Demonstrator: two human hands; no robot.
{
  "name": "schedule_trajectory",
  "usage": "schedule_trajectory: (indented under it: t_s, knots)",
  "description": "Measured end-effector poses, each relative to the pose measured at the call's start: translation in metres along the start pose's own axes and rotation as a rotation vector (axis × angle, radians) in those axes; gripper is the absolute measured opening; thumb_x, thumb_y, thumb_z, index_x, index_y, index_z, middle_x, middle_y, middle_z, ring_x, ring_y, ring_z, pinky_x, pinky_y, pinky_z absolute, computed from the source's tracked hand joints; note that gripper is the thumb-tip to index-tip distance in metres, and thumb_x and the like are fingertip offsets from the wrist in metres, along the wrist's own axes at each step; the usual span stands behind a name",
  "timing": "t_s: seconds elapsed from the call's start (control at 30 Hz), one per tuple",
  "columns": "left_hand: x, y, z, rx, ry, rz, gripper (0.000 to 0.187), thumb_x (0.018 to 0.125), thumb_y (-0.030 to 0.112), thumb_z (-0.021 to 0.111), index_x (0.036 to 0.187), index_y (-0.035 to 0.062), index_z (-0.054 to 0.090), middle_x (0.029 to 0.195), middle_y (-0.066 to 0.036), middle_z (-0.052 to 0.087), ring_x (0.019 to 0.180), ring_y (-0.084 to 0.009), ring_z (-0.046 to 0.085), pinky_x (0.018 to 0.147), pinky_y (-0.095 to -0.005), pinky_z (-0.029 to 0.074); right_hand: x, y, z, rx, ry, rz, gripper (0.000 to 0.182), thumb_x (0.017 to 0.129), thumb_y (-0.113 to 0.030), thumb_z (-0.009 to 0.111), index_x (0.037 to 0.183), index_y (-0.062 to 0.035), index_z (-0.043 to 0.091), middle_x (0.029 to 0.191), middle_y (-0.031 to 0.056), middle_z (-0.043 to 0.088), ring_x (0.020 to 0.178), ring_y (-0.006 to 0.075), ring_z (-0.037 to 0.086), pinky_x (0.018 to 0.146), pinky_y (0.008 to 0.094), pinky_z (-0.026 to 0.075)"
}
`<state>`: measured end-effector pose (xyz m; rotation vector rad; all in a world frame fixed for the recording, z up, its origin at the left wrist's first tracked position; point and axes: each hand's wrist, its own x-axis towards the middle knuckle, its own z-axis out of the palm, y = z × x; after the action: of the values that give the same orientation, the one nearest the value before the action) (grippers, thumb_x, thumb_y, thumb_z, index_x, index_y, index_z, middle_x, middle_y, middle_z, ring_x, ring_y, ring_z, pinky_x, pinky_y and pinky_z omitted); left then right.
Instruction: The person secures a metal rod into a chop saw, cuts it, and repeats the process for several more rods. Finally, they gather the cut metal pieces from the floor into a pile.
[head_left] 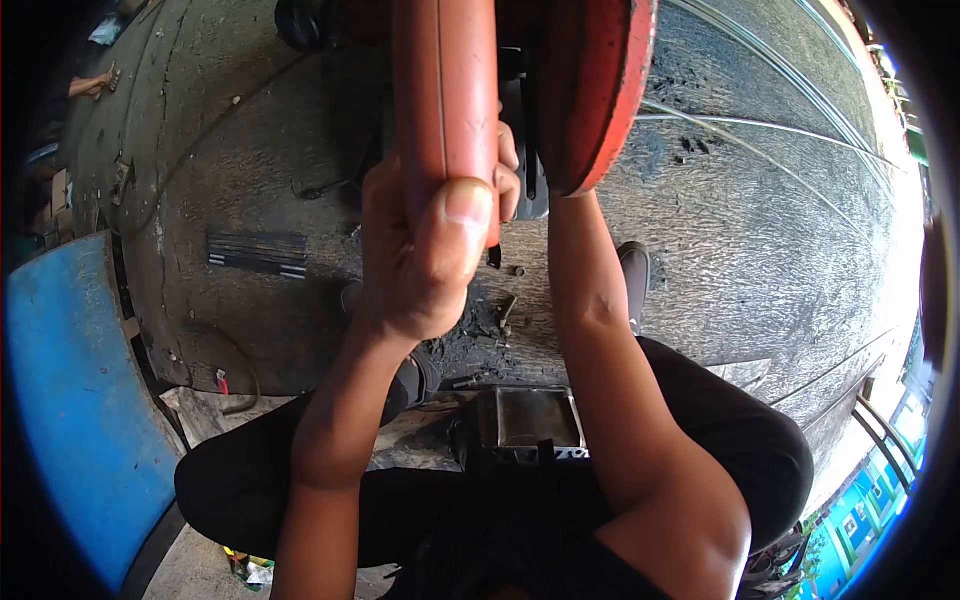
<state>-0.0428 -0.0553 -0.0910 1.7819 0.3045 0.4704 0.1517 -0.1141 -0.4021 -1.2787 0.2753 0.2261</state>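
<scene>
My left hand (430, 250) is closed around a thick red handle (450, 90) with a seam along its length. The thumb lies along the top and the fingertips show on the far side. Right of the handle is a round red guard (608, 110) with a worn, chipped rim; together they look like parts of a cut-off saw. My right forearm (580, 250) reaches up behind the guard, which hides my right hand, so its grip does not show. Dark metal parts (535, 180) of the machine lie partly visible below the handle and guard.
Several dark metal strips (258, 254) lie on the worn board at left. Long thin rods (760, 120) stretch across the right. Black debris (480, 335) and small metal bits lie near my feet. A blue panel (85, 400) stands at far left; another person's foot (95, 84) shows at upper left.
</scene>
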Motion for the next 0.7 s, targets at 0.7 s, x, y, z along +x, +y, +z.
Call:
schedule_trajectory:
  t_s: [0.7]
  knots:
    - [0.0025, 0.0011, 0.0009, 0.016, 0.042, 0.005, 0.066, 0.092, 0.055, 0.031, 0.066, 0.0006, 0.059, 0.089, -0.012, 0.063, 0.107, -0.0294, 0.055, 0.092, -0.0463, 0.041, -0.0012, -0.0081, 0.0022, -0.039, -0.052, 0.023, 0.034, 0.093, -0.028, 0.063, 0.116, -0.0026, 0.062, 0.102, 0.0092, 0.069, 0.087, 0.0201, 0.066, 0.073, 0.0326, 0.049]
